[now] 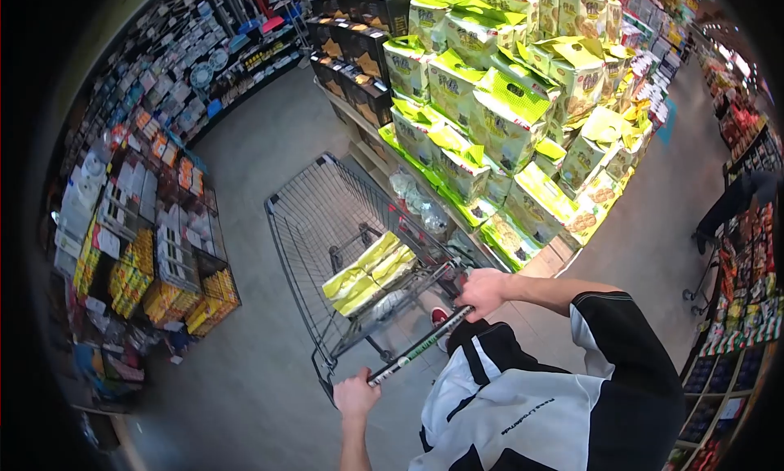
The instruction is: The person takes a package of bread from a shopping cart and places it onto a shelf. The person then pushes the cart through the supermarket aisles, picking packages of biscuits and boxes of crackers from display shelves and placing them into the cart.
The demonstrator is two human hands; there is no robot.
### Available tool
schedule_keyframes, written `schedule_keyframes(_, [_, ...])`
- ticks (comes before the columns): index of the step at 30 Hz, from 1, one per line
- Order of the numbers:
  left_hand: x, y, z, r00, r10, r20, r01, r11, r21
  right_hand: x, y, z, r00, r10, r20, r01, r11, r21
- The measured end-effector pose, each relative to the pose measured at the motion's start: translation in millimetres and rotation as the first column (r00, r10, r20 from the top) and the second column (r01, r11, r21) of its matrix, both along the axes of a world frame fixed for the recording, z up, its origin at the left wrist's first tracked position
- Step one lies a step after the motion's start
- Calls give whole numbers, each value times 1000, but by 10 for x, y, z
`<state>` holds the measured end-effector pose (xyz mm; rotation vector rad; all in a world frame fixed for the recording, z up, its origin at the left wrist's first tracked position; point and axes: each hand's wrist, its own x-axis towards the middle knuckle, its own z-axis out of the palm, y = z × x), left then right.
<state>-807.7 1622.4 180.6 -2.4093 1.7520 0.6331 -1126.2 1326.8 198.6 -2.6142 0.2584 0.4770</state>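
At the centre of the frame, a wire cart (304, 218) stands on the grey floor (237, 132), its basket slanting towards the upper left. I note both of the person's hands on its handle (420, 346). The left hand (356, 396), low centre, is clamped on the handle's lower-left end; the right hand (484, 294), right of centre, is clamped on the upper-right end. The two hands are well apart, the bar running diagonally between them.

Inside the cart, near the handle end, lie yellow-green and white packs (371, 275), side by side. Neither hand touches them. A red shoe (441, 317) shows just below the right end of the bar.

Upper centre to upper right: a tall stack of green-and-white cartons (510, 116), close alongside the cart. Dark boxes (353, 95) adjoin it on the left, in tiers.

Left of frame: wire bins (214, 301) of yellow packets (133, 273), well apart from the cart; shelves of small goods (175, 83) behind, upper left. Right edge: another person's dark-clothed leg (731, 206) beside stocked shelves (747, 287). Labels there are too small to read.
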Motion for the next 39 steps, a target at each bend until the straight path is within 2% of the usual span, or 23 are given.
schedule_keyframes(2, [80,-75,-55,1000,-20,4,20,1000,19,28,-44,-10,999,-23,47,22,999,29])
schedule_keyframes(5, [148,-164,-38,1000,-12,-21,13,998,67,56,-105,-66,1000,-25,-16,26,998,57])
schedule_keyframes(8, [258,-313,8,992,-44,-115,63,983,170,87,-125,-97,998,-61,-16,62,990,127])
schedule_keyframes(9, [289,-326,59,976,-27,-217,79,969,232,129,-158,28,996,-40,-81,53,984,171])
schedule_keyframes(11, [411,-474,104,917,25,-398,119,935,333,103,-247,17,979,-174,106,124,920,371])
schedule_keyframes(13, [688,-606,38,861,-89,-500,310,872,378,102,-419,181,891,-368,265,201,843,498])
schedule_keyframes(14, [787,-639,30,821,-124,-557,398,824,404,75,-583,353,787,-466,405,297,860,414])
schedule_keyframes(15, [814,-806,78,813,-106,-573,458,724,516,70,-803,464,739,-548,391,455,835,311])
schedule_keyframes(16, [742,-955,247,822,-107,-559,421,775,472,5,-906,639,444,-607,659,606,745,278])
schedule_keyframes(17, [639,-1146,465,831,-112,-545,380,830,409,-57,-1018,555,49,-557,829,752,567,337])
schedule_keyframes(18, [586,-1324,587,842,-120,-527,336,880,335,-115,-1132,507,-271,-600,753,837,240,492])
schedule_keyframes(19, [552,-1431,585,828,-188,-529,342,916,210,-227,-1310,610,-348,-417,840,906,81,415])
schedule_keyframes(21, [423,-1692,611,790,-221,-572,301,952,48,-376,-1577,760,-411,-295,862,912,-150,383])
schedule_keyframes(22, [385,-1754,627,772,-242,-587,282,959,-25,-445,-1692,749,-393,-322,861,918,-190,348])
schedule_keyframes(23, [398,-1811,482,737,-372,-564,353,924,-148,-511,-1795,713,-379,-349,857,921,-233,313])
schedule_keyframes(24, [392,-1832,438,741,-387,-549,392,913,-115,-568,-1858,664,-367,-374,851,921,-276,276])
schedule_keyframes(25, [371,-1875,403,742,-405,-535,429,899,-87,-614,-1908,603,-411,-459,788,906,-299,299])
schedule_keyframes(28, [326,-2010,343,739,-435,-515,459,884,-89,-604,-2022,416,-474,-554,685,871,-177,459])
schedule_keyframes(29, [328,-2016,343,735,-437,-518,445,888,-118,-588,-2001,356,-392,-529,753,918,-175,355])
schedule_keyframes(32, [343,-1976,335,727,-352,-589,397,916,-57,-705,-2024,263,-386,-520,762,914,-102,394])
schedule_keyframes(33, [360,-1991,322,721,-314,-617,385,923,-20,-657,-2009,327,-483,-539,690,844,-78,530])
schedule_keyframes(36, [395,-2045,334,740,-317,-593,413,910,29,-666,-1983,434,-470,-572,672,852,-95,514])
schedule_keyframes(39, [425,-2111,351,727,-341,-596,414,910,-15,-581,-1912,605,-507,-568,648,819,-83,568])
